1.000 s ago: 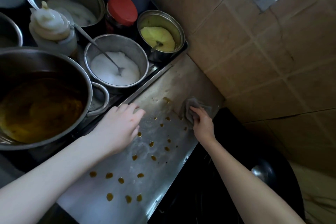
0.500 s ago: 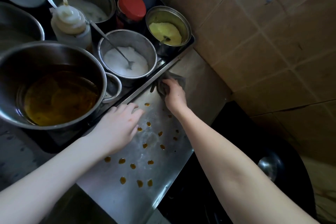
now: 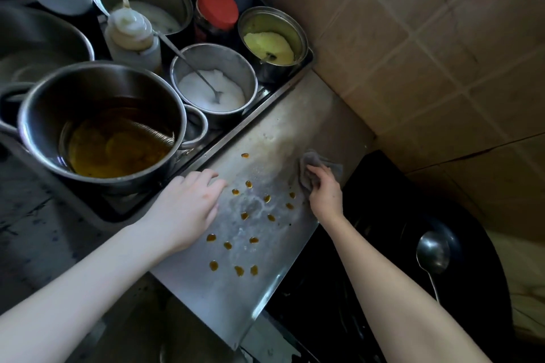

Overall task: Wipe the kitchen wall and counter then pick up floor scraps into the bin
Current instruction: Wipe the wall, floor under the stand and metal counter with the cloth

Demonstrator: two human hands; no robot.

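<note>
A steel counter strip (image 3: 224, 283) runs diagonally through the head view, dotted with several brown sauce drops (image 3: 249, 184). My right hand (image 3: 324, 194) presses a crumpled grey cloth (image 3: 312, 163) flat on the counter's right edge, near the tiled wall (image 3: 427, 62). My left hand (image 3: 188, 206) rests palm down on the counter's left side, fingers spread, holding nothing. The far upper part of the counter by the wall looks smeared and free of drops.
A tray holds a large pot of brown liquid (image 3: 115, 138), a bowl of white powder with a spoon (image 3: 212, 91), a bowl of yellow paste (image 3: 269, 44), a red-lidded jar (image 3: 216, 9) and squeeze bottles (image 3: 132, 35). A black wok with a ladle (image 3: 432, 253) sits right.
My right hand has swept the cloth from the tray edge at the counter's far left across to the right edge, towards the wok. My left hand has stayed planted.
</note>
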